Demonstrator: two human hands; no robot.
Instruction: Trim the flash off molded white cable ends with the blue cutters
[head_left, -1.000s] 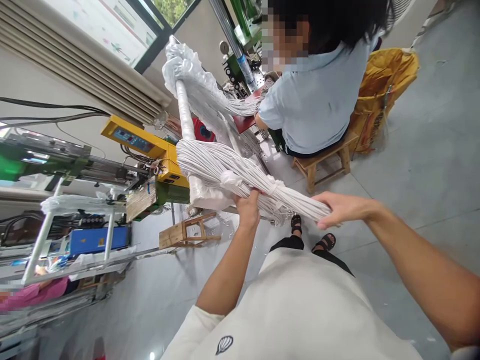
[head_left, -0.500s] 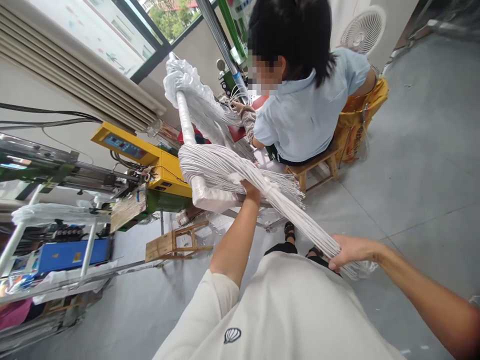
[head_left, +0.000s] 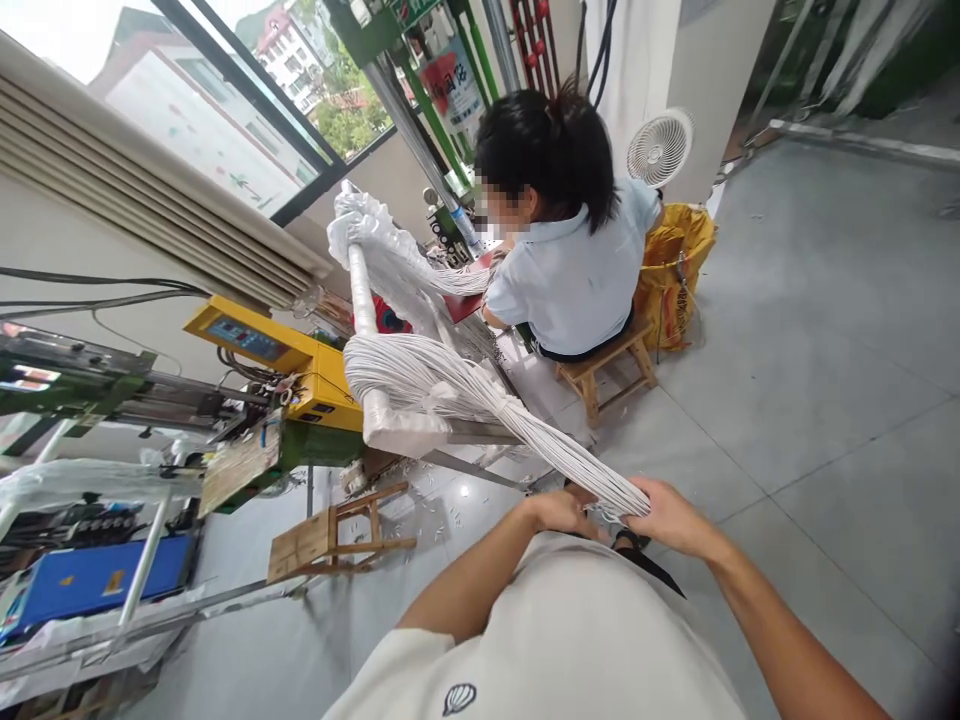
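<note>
A thick bundle of white cords (head_left: 555,445) hangs looped over a wrapped rack arm and is bound by a white tie partway along. Its gathered length slants down toward my body. My right hand (head_left: 671,515) is closed around the bundle near its lower end, thumb on top. Just left of it, my left hand (head_left: 562,512) is at the underside of the same end, fingers curled in against the cord ends and partly hidden. The rack (head_left: 409,425) is wrapped in white plastic, with a second lot of cords farther back.
A co-worker (head_left: 570,270) sits on a wooden stool (head_left: 607,370) ahead, beside a yellow sack (head_left: 675,270) and a white fan (head_left: 660,148). A yellow and green machine (head_left: 322,380) stands left. A wooden stool (head_left: 307,545) is on the floor below it.
My left hand has come away from the tied part near the rack, down to the bundle's lower end. My right hand still grips that end, now closer to my body. The view has shifted.
</note>
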